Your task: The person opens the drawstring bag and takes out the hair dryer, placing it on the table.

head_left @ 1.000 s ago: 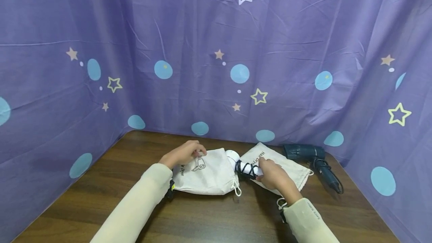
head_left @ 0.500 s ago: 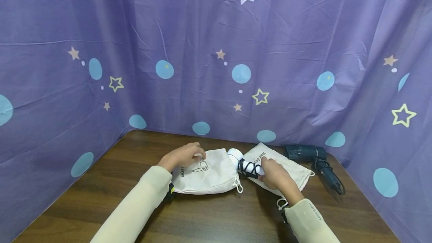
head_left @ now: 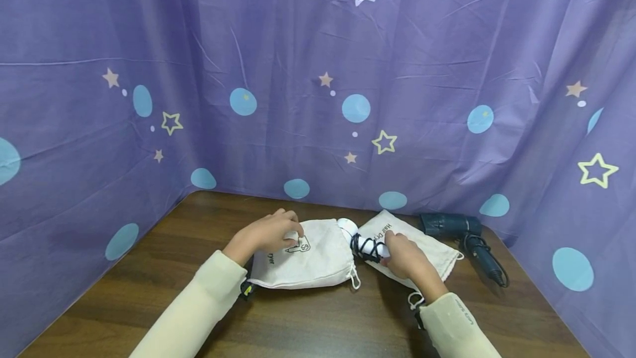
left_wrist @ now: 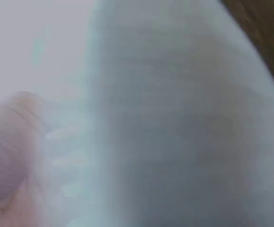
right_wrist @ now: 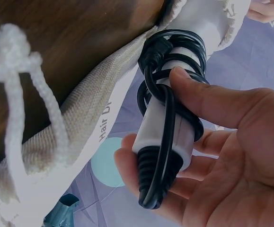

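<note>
My right hand (head_left: 404,256) grips the handle of a white hair dryer (right_wrist: 163,127), with its black cord wound around it. In the right wrist view the thumb lies on the cord and the fingers curl behind the handle. The dryer's head (head_left: 347,227) sits at the mouth of a cream drawstring bag (head_left: 318,261), the rest hidden inside. My left hand (head_left: 270,232) holds the bag's far left part with bent fingers and covers some of its printed dryer picture. Blurred in the left wrist view, a thumb (left_wrist: 9,146) lies against pale cloth.
A second cream bag (head_left: 427,247), printed "Hair Dryer", lies under and beyond my right hand. Behind it at the right lies a dark green hair dryer (head_left: 449,225) with its cord wrapped on the handle. A patterned purple curtain (head_left: 298,142) borders the wooden table (head_left: 308,325).
My left hand has shifted over the bag and now hides more of its print. The bag's near left corner has moved left. My right hand stays on the white dryer's handle.
</note>
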